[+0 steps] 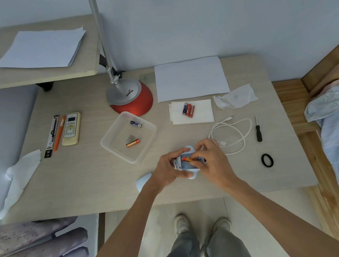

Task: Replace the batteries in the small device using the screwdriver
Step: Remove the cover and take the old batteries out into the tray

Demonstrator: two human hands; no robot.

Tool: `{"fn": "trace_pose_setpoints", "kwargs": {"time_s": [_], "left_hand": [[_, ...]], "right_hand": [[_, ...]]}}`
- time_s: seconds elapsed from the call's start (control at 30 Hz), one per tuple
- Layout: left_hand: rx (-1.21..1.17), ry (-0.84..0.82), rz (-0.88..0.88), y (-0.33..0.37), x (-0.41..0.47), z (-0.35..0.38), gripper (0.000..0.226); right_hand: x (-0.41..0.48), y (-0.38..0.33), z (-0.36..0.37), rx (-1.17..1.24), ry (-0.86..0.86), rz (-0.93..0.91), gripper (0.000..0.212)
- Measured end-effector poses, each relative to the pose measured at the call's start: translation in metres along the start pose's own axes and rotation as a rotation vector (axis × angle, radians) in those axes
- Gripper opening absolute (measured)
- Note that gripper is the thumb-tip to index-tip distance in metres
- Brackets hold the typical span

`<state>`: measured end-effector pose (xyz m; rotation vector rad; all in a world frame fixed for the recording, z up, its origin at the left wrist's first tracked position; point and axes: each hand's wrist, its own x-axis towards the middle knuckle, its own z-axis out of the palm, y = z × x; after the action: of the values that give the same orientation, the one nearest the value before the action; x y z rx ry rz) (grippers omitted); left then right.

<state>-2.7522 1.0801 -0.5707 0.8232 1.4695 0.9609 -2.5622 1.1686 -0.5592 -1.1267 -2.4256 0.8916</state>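
The device (183,165) lies back up near the front edge of the desk (88,183), its compartment open. Our left hand (167,169) grips its left end, fingers curled round the shell. Our right hand (213,161) pinches an orange battery (187,159) and lays it along the top slot. We judge the job roughly half done: the cover is off and the refilling has begun. Our fingers hide the other slots, so we cannot tell how many cells are already seated. What we reckon is left is to press this one home, fill any empty slot, refit the cover and drive its screw. The screwdriver (258,131) lies untouched well off to the right, beyond the cable (242,131). Up and left, the tray (113,131) holds two cells (132,143), and three more (188,109) sit on the tissue (202,112) further back.
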Motion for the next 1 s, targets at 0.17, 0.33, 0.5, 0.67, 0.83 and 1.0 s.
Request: {"fn": "trace_pose_setpoints", "kwargs": {"time_s": [0.17,0.33,0.5,0.67,0.83,1.0], "left_hand": [[-0.04,0.016,0.006,-0.004,-0.001,0.003,0.082],[-0.056,0.075,-0.006,-0.014,-0.011,0.008,0.085],[-0.045,0.115,-0.002,-0.025,-0.027,0.015,0.085],[-0.047,0.136,-0.013,-0.027,-0.037,0.018,0.083],[-0.022,0.154,-0.005,-0.025,-0.038,0.019,0.084],[-0.03,0.153,-0.013,-0.026,-0.038,0.019,0.083]], "right_hand": [[0.008,0.012,-0.024,0.018,0.043,0.008,0.011],[0.052,0.026,-0.042,0.021,-0.015,0.056,0.012],[0.107,-0.004,-0.03,-0.03,-0.088,-0.032,0.011],[0.156,-0.05,0.004,-0.043,-0.144,-0.199,0.011],[0.187,-0.093,0.042,-0.136,-0.18,-0.368,0.016],[0.206,-0.098,0.071,-0.298,-0.195,-0.399,0.016]]}}
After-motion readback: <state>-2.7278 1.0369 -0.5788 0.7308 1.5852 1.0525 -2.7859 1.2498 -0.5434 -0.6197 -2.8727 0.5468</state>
